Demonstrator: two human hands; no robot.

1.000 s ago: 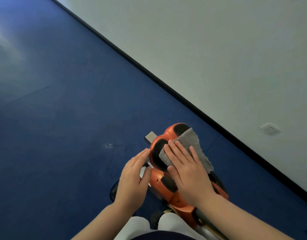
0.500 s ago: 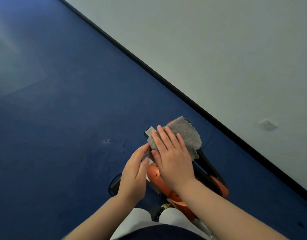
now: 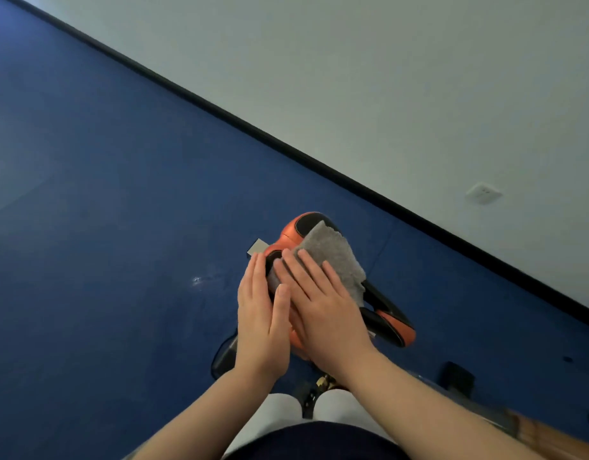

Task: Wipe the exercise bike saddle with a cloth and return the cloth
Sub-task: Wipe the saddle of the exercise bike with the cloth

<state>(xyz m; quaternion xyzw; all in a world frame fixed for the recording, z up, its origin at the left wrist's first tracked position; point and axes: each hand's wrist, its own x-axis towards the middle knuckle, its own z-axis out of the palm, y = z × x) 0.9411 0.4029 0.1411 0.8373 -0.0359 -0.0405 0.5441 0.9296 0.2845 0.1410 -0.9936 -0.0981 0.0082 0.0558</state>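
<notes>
An orange and black bike saddle point(image 3: 294, 229) sits low in the middle of the view, seen from above. A grey fluffy cloth point(image 3: 336, 257) lies over its far part. My right hand point(image 3: 323, 303) presses flat on the near part of the cloth, fingers spread. My left hand point(image 3: 261, 317) rests flat against the saddle's left side, fingers together, holding nothing. Both hands hide most of the saddle's middle; its orange rear edge point(image 3: 397, 330) shows to the right.
Blue floor point(image 3: 104, 227) stretches left and ahead. A pale wall point(image 3: 386, 78) with a black skirting strip point(image 3: 319, 162) runs diagonally behind the bike. A white socket point(image 3: 483, 193) is on the wall. A black pedal-like part point(image 3: 459, 376) lies at right. My white-clad knees point(image 3: 280, 413) are below.
The right hand and cloth slid left across the saddle, then back toward the right and far end. The left hand moved closer against the saddle's side.
</notes>
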